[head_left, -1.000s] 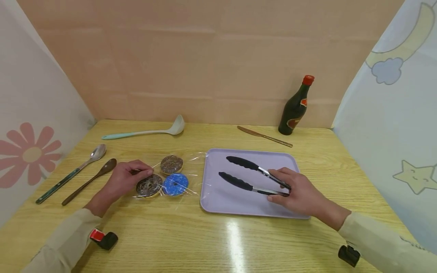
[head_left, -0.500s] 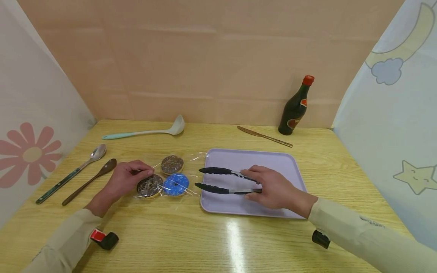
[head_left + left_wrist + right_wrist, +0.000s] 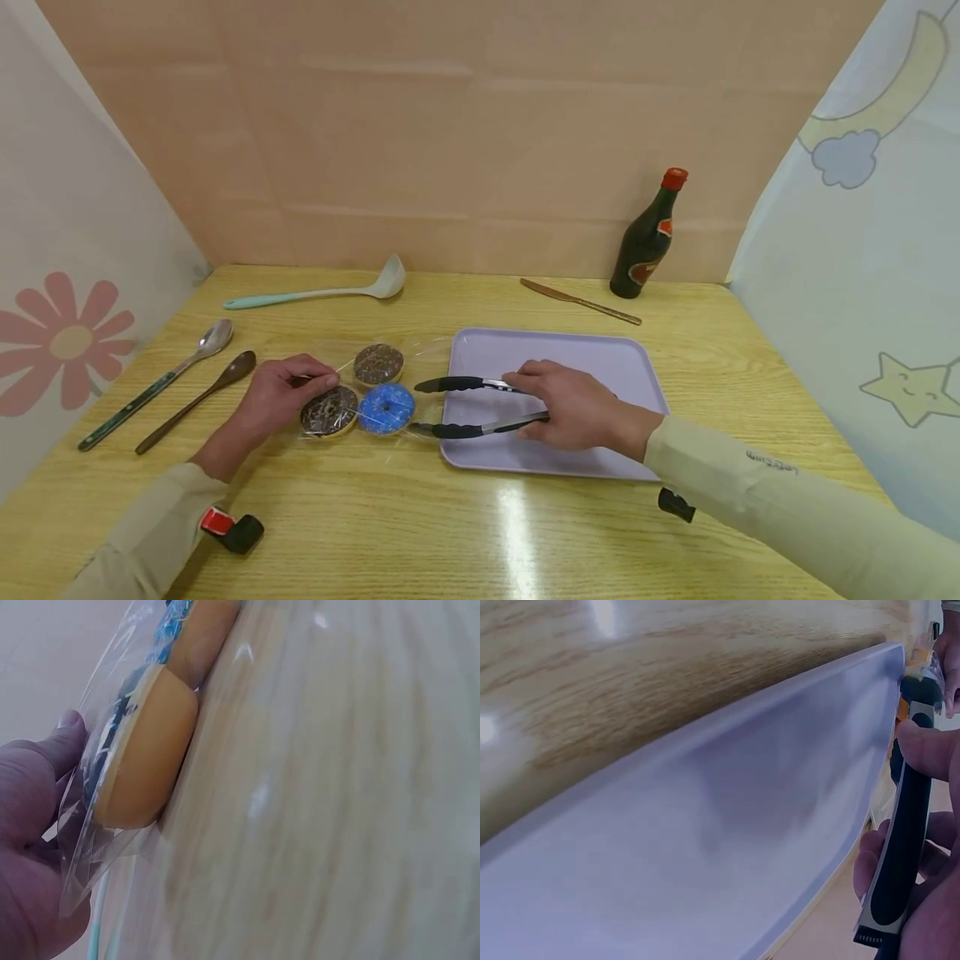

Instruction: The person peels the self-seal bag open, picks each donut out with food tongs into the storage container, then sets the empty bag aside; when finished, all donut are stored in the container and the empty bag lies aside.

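Observation:
My left hand [image 3: 277,400] pinches the left edge of a clear plastic bag [image 3: 77,874] that lies on the table. Inside it are a dark chocolate doughnut [image 3: 328,412], a brown one and a blue-iced doughnut [image 3: 387,408]. The nearest to my left fingers is the dark doughnut, seen from its tan side in the left wrist view. My right hand [image 3: 570,404] grips black-and-silver tongs [image 3: 453,383] above the lilac tray [image 3: 592,358]. The two black tips stand apart, just right of the blue doughnut and over the bag's right end.
A metal spoon with a green handle [image 3: 153,392] and a wooden spoon [image 3: 197,402] lie at the left. Behind the bag is a ladle [image 3: 337,292]. A gold-coloured knife [image 3: 580,301] and a dark red-capped bottle [image 3: 645,242] are beyond the tray.
My right hand has carried the tongs left across the tray, bringing their tips from over the tray to beside the blue doughnut. My left hand keeps its place on the bag.

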The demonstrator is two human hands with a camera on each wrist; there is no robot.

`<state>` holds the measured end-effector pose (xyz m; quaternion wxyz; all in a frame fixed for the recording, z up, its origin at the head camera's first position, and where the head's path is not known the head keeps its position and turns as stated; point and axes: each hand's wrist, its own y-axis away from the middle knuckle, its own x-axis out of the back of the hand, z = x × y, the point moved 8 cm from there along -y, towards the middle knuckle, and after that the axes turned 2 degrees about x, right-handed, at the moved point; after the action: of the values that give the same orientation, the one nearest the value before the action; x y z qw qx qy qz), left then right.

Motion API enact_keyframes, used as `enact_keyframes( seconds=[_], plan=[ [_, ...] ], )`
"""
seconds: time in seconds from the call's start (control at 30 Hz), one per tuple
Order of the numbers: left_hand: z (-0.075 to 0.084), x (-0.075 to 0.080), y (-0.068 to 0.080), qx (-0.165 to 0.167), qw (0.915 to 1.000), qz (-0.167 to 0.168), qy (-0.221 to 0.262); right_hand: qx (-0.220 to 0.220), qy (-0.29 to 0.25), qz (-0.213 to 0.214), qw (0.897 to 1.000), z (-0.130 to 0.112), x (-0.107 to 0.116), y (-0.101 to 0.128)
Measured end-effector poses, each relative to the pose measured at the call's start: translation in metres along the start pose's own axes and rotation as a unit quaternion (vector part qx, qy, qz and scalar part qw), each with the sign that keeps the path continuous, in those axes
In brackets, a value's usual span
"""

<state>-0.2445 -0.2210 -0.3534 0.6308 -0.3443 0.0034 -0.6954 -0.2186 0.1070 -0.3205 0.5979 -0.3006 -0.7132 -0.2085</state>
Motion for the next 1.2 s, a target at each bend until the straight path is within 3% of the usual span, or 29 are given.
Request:
enact_keyframes(
  seconds=[0.67, 1.2],
  plan=[
    [-0.002, -0.002, 0.003, 0.016, 0.9998, -0.013, 0.004, 0.0, -0.034, -0.048, 0.998, 0.003, -0.013, -0.024],
    [-0.001, -0.002, 0.002, 0.012, 0.9998, -0.008, -0.012, 0.007, -0.034, -0.032, 0.999, -0.001, -0.014, -0.019]
  ],
)
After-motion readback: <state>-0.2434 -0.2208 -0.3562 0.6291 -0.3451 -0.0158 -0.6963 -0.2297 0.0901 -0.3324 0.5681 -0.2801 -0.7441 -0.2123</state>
